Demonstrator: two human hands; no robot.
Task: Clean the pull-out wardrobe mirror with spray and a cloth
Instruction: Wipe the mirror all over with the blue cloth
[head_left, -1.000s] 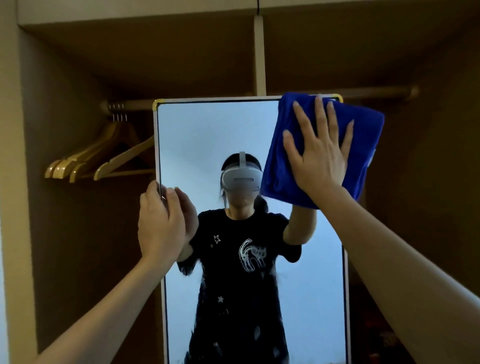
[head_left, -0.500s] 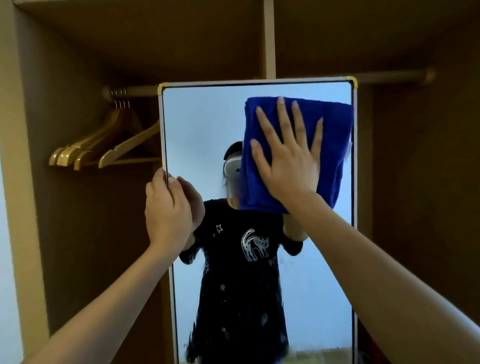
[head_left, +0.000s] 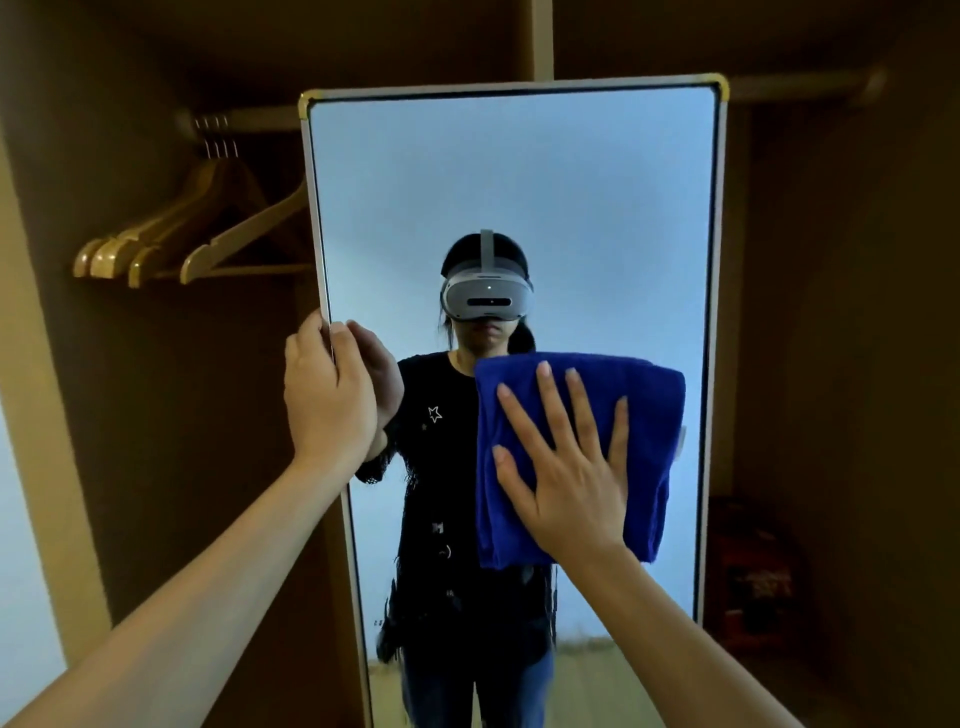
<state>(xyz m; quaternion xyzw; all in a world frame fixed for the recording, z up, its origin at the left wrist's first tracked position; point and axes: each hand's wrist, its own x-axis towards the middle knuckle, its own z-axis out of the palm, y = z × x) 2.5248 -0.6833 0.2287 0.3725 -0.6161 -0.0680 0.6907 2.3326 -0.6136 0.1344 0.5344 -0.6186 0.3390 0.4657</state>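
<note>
Blue cloth (head_left: 649, 415) pinned flat to mirror (head_left: 519, 182) under right hand (head_left: 566, 478), fingers spread. Left hand (head_left: 327, 395) grips frame edge. Unwiped glass runs below, along mirror's long axis.

The tall mirror (head_left: 519, 197), framed in pale metal with brass-coloured top corners, stands upright before the wardrobe. A folded blue cloth (head_left: 652, 415) lies flat against its glass, nearer the right edge, about mid-height.
</note>
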